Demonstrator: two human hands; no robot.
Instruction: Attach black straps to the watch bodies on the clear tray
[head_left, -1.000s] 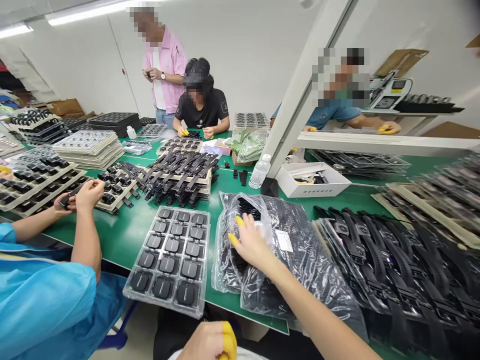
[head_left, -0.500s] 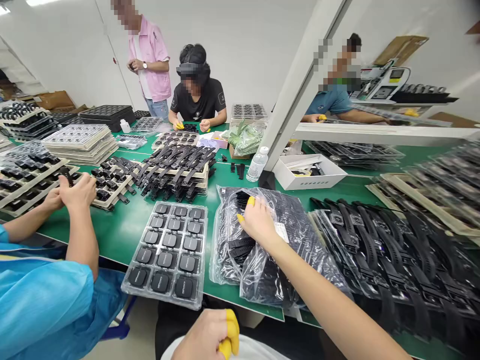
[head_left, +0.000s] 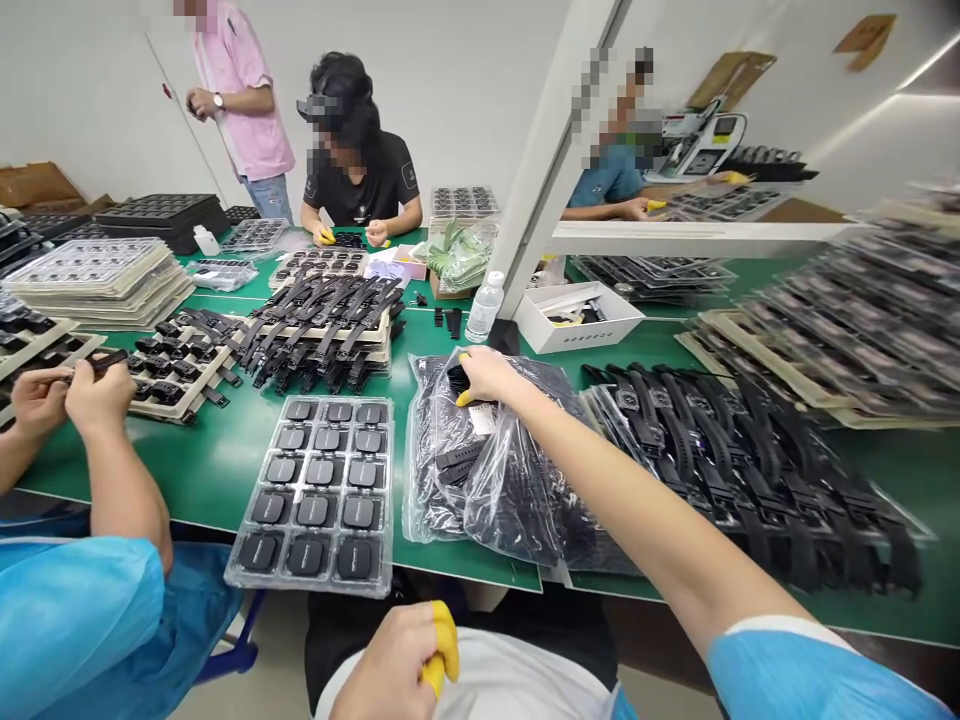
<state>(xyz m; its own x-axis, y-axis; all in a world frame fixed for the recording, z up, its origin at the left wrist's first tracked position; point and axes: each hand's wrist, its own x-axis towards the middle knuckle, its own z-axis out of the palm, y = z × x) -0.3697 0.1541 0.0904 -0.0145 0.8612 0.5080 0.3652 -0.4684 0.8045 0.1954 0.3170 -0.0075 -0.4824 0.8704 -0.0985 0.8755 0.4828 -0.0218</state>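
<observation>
Yellow finger covers (head_left: pixel 445 632) are worn on the left hand (head_left: pixel 390 662) and right hand (head_left: pixel 491 378). A blue sleeve (head_left: pixel 802 670) is edged with white; a white top (head_left: pixel 517 672) is paired with black trousers (head_left: pixel 330 620).

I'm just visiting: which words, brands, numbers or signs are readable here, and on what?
None can be read.
Black pieces in the tray: white lettering, too small.
White label on the plastic bag: too small.
White box: front marks, too small.
Machine's yellow label: too small.
Sleeve patch: too small.

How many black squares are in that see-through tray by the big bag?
15 black squares: five rows of three across the clear tray, left of the plastic bag. None there looks hidden.
</observation>
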